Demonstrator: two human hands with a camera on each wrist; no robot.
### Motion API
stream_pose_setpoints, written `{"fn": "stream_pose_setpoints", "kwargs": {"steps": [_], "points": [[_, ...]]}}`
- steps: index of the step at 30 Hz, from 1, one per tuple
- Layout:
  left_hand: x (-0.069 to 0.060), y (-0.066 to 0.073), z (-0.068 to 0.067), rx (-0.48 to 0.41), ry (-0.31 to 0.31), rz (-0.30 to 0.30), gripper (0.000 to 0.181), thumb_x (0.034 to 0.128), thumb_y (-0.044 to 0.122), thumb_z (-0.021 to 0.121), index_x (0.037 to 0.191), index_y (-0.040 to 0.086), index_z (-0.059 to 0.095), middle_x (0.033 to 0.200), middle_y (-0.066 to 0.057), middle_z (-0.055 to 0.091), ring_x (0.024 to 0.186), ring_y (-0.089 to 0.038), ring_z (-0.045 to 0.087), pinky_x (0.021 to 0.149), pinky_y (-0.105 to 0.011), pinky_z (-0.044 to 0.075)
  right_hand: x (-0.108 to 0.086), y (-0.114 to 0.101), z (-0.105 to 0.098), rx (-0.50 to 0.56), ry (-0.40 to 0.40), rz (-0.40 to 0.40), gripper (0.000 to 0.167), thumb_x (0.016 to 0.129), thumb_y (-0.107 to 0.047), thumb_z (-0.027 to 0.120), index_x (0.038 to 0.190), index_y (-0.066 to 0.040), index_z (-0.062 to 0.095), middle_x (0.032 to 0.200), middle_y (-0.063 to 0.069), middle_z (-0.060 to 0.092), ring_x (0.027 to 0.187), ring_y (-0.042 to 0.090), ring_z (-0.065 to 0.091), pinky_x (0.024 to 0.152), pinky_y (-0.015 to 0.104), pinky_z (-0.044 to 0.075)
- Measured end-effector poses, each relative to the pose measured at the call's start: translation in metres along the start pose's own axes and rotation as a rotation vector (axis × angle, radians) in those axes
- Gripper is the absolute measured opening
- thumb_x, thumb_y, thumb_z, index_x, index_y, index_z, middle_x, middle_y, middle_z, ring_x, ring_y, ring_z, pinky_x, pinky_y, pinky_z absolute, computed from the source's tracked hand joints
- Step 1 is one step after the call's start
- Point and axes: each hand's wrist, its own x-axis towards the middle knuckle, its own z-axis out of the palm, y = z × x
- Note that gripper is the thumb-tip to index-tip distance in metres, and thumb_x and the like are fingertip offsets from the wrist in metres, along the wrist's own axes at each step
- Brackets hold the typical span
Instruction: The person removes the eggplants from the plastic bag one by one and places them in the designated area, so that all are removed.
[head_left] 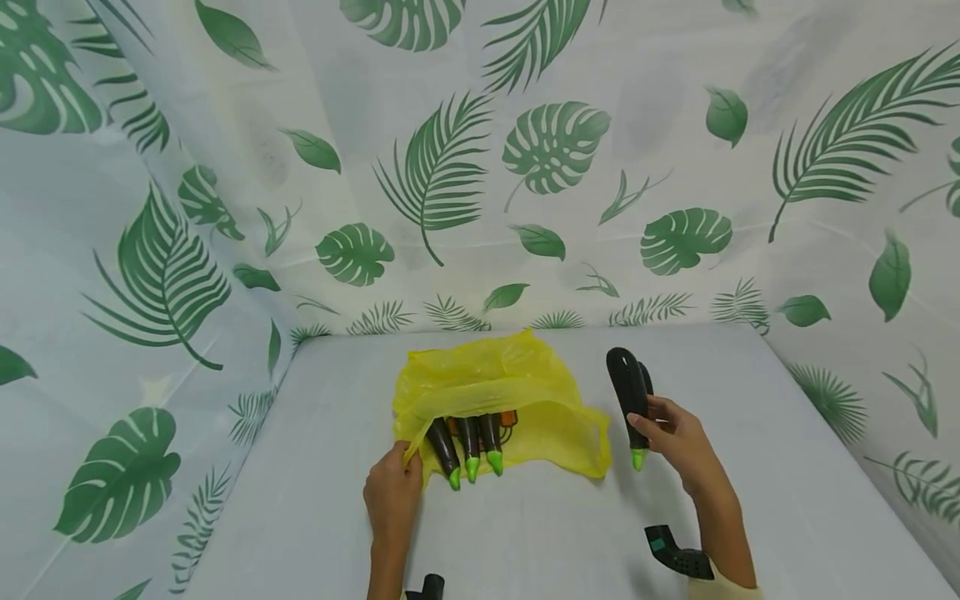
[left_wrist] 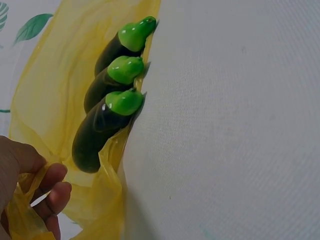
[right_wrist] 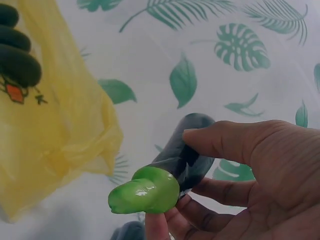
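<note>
At the bottom edge of my head view I see a black wrist mount (head_left: 429,586) by the left forearm, and at lower right another black mount (head_left: 681,560) beside a pale sleeve (head_left: 723,588).

Just above, left of centre, the left hand (head_left: 393,493) pinches the near left edge of a yellow plastic bag (head_left: 491,367), fingers and thumb together on the film. At lower right, the right hand (head_left: 681,442) is clamped on a dark eggplant (head_left: 625,390), clear of the bag, its green stem end pointing down the frame. A dark shape shows close behind it; I can't tell whether it is a second eggplant.

In the lower middle, three eggplants (head_left: 469,440) lie side by side in the bag's mouth, green stem ends at the near edge. An orange print (head_left: 510,418) shows beside them on the film.

So I count three in the bag and at least one outside, in hand. I'd judge the job partway through, though these pictures don't tell me whether the bag is being filled or emptied.

Under everything spreads the white tabletop (head_left: 555,542); beyond, filling the upper frame, hangs a leaf-patterned sheet (head_left: 465,292).
</note>
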Motion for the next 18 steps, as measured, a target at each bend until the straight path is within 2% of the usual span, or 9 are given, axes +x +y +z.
{"fn": "stream_pose_setpoints", "kwargs": {"steps": [6,9,13,18], "points": [[-0.001,0.001,0.0,-0.003,-0.012,-0.004,0.006,0.0863,0.013,0.066,0.086,0.008,0.069,0.066,-0.002,0.064,0.053,-0.012,0.047,0.049,-0.028,0.038,0.008,0.01,-0.006,0.006,0.013,0.065,0.076,0.098,-0.043,0.053,0.15,0.004,0.025,0.144,0.03,0.04,0.126,0.042,0.048,0.091,0.039,0.053],[-0.002,0.0,0.0,0.002,-0.009,-0.003,0.007,0.0862,0.012,0.066,0.087,0.007,0.069,0.065,-0.002,0.063,0.053,-0.012,0.046,0.049,-0.028,0.038,0.011,0.015,-0.01,0.028,0.014,0.103,0.077,0.098,-0.042,0.053,0.151,0.004,0.023,0.146,0.031,0.037,0.128,0.043,0.046,0.093,0.041,0.052],[-0.002,0.0,0.0,0.01,-0.004,0.001,0.007,0.0857,0.011,0.066,0.088,0.006,0.07,0.065,-0.002,0.063,0.053,-0.011,0.046,0.049,-0.027,0.037,0.016,0.022,-0.014,0.057,0.025,0.145,0.077,0.098,-0.04,0.053,0.151,0.005,0.021,0.147,0.031,0.034,0.13,0.043,0.044,0.093,0.039,0.053],[-0.001,0.001,-0.001,0.007,-0.011,0.0,0.007,0.0859,0.011,0.066,0.088,0.006,0.07,0.063,-0.001,0.06,0.052,-0.011,0.044,0.048,-0.026,0.035,0.022,0.03,-0.019,0.088,0.05,0.169,0.077,0.098,-0.04,0.053,0.151,0.007,0.021,0.148,0.032,0.032,0.131,0.044,0.042,0.087,0.032,0.055]]}}
